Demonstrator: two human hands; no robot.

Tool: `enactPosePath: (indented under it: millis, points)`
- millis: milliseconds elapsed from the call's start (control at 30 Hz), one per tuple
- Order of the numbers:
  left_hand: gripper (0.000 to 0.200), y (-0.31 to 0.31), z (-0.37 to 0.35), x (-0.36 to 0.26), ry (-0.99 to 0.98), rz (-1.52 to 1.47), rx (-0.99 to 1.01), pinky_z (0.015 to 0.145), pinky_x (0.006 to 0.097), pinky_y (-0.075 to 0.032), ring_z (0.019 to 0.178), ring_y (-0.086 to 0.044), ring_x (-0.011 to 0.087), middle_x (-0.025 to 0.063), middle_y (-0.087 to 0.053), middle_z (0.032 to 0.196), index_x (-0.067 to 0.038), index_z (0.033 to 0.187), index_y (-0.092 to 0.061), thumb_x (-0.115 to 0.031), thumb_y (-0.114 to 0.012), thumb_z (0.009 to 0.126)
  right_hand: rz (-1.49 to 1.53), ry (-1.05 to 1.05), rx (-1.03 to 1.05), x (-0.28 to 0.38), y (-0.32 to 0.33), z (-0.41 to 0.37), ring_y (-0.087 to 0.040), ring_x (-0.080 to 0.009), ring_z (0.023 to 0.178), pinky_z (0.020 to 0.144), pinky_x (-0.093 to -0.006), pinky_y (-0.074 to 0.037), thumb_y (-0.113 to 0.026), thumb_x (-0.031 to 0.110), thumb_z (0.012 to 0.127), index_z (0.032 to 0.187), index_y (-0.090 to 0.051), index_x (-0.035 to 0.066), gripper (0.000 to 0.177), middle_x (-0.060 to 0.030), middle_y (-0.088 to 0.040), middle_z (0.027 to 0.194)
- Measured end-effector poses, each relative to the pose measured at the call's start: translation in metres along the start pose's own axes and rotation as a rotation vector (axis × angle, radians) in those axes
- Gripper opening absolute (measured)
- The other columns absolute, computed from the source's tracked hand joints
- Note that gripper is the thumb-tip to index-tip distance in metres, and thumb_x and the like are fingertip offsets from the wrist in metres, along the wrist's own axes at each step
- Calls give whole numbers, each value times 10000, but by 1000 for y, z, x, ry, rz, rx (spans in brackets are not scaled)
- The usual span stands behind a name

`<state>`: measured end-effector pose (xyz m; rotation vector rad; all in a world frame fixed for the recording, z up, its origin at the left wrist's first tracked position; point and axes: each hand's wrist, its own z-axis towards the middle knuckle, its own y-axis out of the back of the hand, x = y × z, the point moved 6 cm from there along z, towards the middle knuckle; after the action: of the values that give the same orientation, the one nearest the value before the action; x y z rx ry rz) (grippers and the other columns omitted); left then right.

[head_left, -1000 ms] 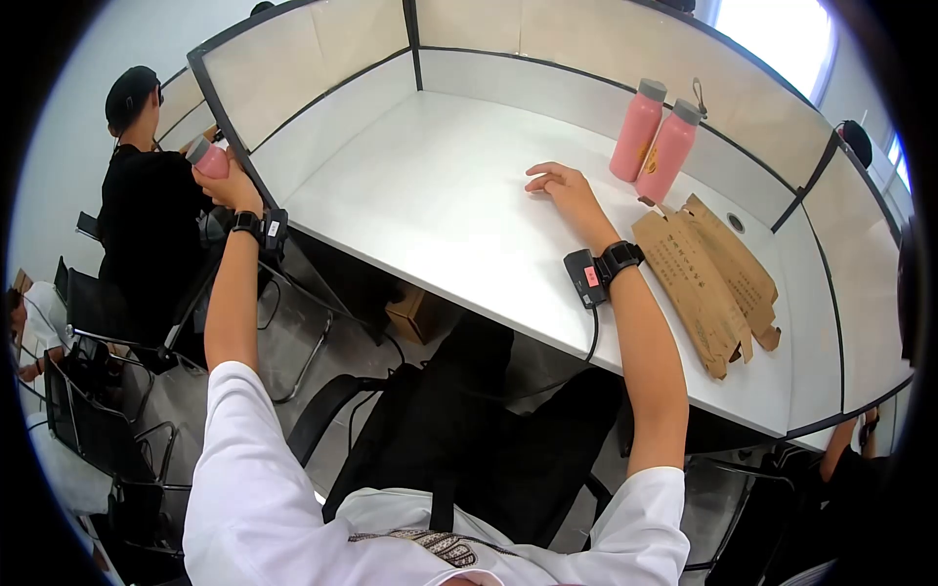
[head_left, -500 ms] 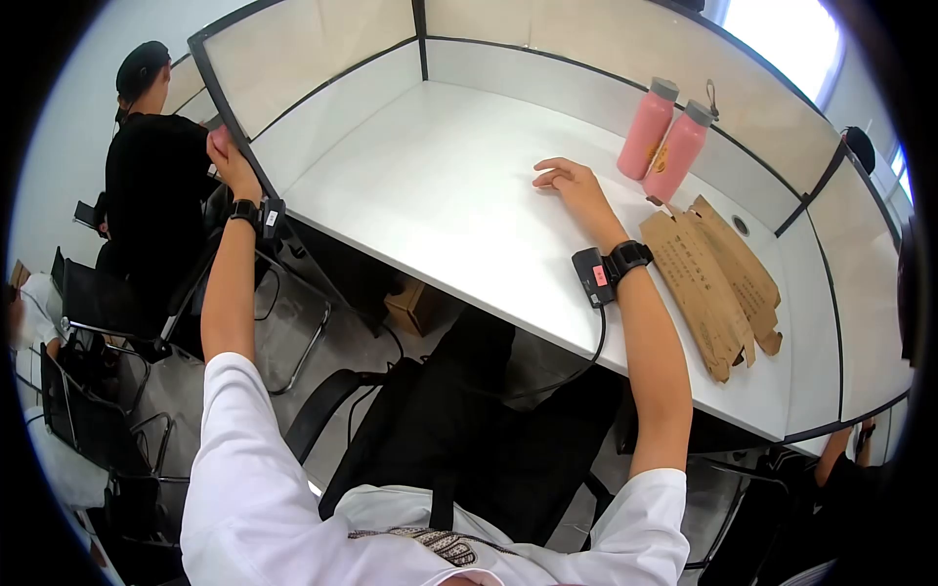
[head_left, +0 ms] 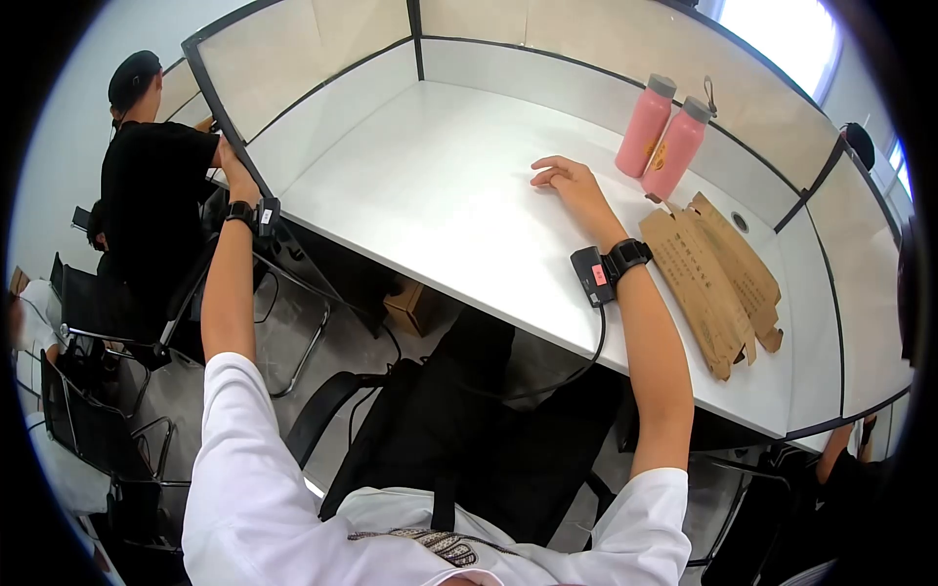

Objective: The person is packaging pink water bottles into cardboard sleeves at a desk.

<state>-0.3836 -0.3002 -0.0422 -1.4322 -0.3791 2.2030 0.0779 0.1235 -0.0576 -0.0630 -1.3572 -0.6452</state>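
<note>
My left hand (head_left: pixel 235 172) reaches past the left end of the desk partition, beside a person in black. Its fingers are mostly hidden, so I cannot see what, if anything, they hold. On the white desk (head_left: pixel 410 186) rests my right hand (head_left: pixel 575 188), fingers loosely bent and apart, holding nothing. Two pink bottles with grey lids stand to its right: the rear bottle (head_left: pixel 645 127) and the front bottle (head_left: pixel 676 151), which has a carrying loop. Flattened brown cardboard packaging (head_left: pixel 699 288) lies beside my right wrist.
A low partition (head_left: pixel 313 59) borders the desk. The person in black (head_left: pixel 151 186) sits at the left, near several black chairs (head_left: pixel 107 313). A cardboard box (head_left: pixel 410 305) sits beneath the desk. A cable (head_left: pixel 576 376) hangs from my right wrist device.
My left hand has moved slightly farther behind the partition edge. The pink object seen in it before is now out of sight. My right hand, the bottles and the cardboard stay put.
</note>
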Motion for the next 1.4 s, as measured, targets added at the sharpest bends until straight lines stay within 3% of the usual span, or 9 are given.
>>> enactPosePath:
  millis: [267, 400, 467, 533, 767, 900, 1067, 1200, 1400]
  points:
    - [484, -8, -24, 6, 251, -117, -8, 868, 309, -530, 1005, -640, 216, 69, -642, 1104, -65, 1193, -590, -486, -471, 986, 32, 17, 10, 0, 0, 1, -640, -186, 1016, 975, -281, -456, -395, -2, 869, 1143, -626, -15, 358, -113, -685, 978]
    - [433, 24, -3, 7, -160, 162, -232, 888, 323, -514, 1019, -645, 223, 93, -660, 1044, -2, 1159, -608, -368, -428, 1014, 33, 51, 16, -5, 1, 3, -640, -183, 1003, 967, -284, -477, -395, -4, 863, 1138, -628, -21, 360, -125, -682, 984]
    - [382, 23, -35, -25, -457, 764, -579, 832, 373, -499, 906, -636, 301, 153, -640, 1008, 38, 1137, -603, -238, -373, 1005, 48, 52, 17, -5, 1, 4, -640, -184, 997, 963, -283, -485, -394, -5, 859, 1134, -628, -24, 362, -132, -679, 988]
    - [357, -3, -84, -54, -500, 763, -761, 845, 391, -481, 905, -607, 317, 183, -619, 992, 58, 1121, -571, -214, -378, 992, 76, 60, 19, -2, 0, 1, -642, -186, 988, 949, -280, -493, -391, -5, 854, 1129, -629, -27, 365, -140, -677, 983]
    - [190, -99, -124, -76, -549, 383, -490, 772, 311, -410, 823, -463, 196, 71, -446, 944, -4, 1021, -439, -181, -401, 965, 55, 49, 1, -6, 2, 4, -647, -172, 964, 935, -278, -498, -400, 17, 882, 1107, -640, -22, 332, -136, -685, 956]
    - [147, -186, -134, -54, -171, 68, -212, 658, 290, -392, 741, -450, 140, 42, -475, 866, -77, 1023, -469, -199, -437, 947, 19, 110, -72, -6, 6, 4, -686, -188, 874, 798, -282, -526, -422, 48, 890, 1053, -674, 7, 303, -120, -725, 940]
    - [108, -297, -173, 27, 329, -121, 295, 560, 302, -406, 636, -468, 120, 6, -502, 766, -97, 937, -523, -203, -511, 921, -945, 388, -511, 34, 28, -14, -657, -293, 829, 704, -391, -514, -535, 89, 828, 876, -685, 43, 164, -126, -692, 839]
    - [137, -343, -224, 117, 855, -174, 348, 593, 310, -437, 644, -475, 149, 26, -500, 784, -71, 924, -541, -200, -566, 886, -1416, 152, -725, 51, 62, -25, -645, -334, 889, 805, -488, -465, -605, 222, 809, 876, -700, 58, 200, -123, -699, 894]
    - [167, -383, -274, 137, 825, -78, 564, 711, 302, -494, 730, -500, 152, 47, -507, 816, -22, 981, -553, -181, -541, 933, -1400, -375, -316, 24, 87, -40, -648, -318, 971, 846, -509, -434, -612, 392, 864, 1068, -669, 78, 379, -129, -691, 1015]
